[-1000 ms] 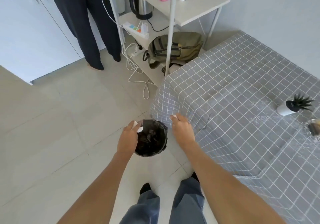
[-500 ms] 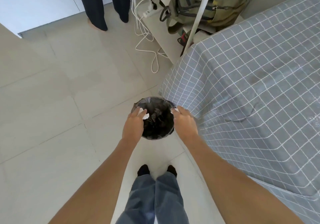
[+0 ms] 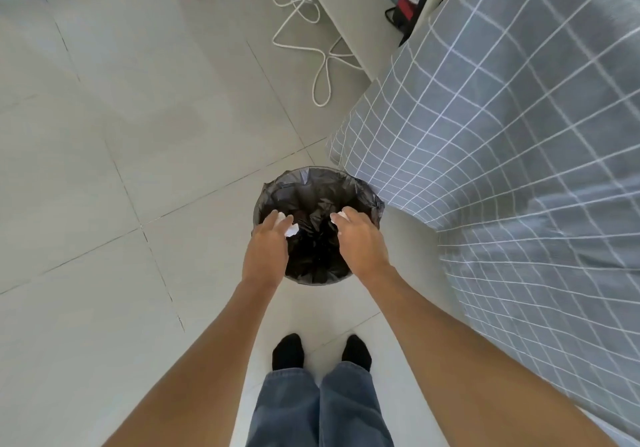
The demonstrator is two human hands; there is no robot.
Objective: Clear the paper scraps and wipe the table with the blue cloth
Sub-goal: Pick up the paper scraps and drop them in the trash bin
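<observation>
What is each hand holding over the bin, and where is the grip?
Left hand and right hand each pinch white paper scraps at the fingertips, above the bin.

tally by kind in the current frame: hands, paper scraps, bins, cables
hands: 2 (left hand, right hand)
paper scraps: 2 (left scrap, right scrap)
bins: 1 (bin, black liner)
cables: 1 (white cable)
total: 6

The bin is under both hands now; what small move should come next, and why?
Probably open the fingers and let go. The left hand and the right hand each hold white paper scraps right over the black-lined bin, so the scraps should drop inside it.
</observation>
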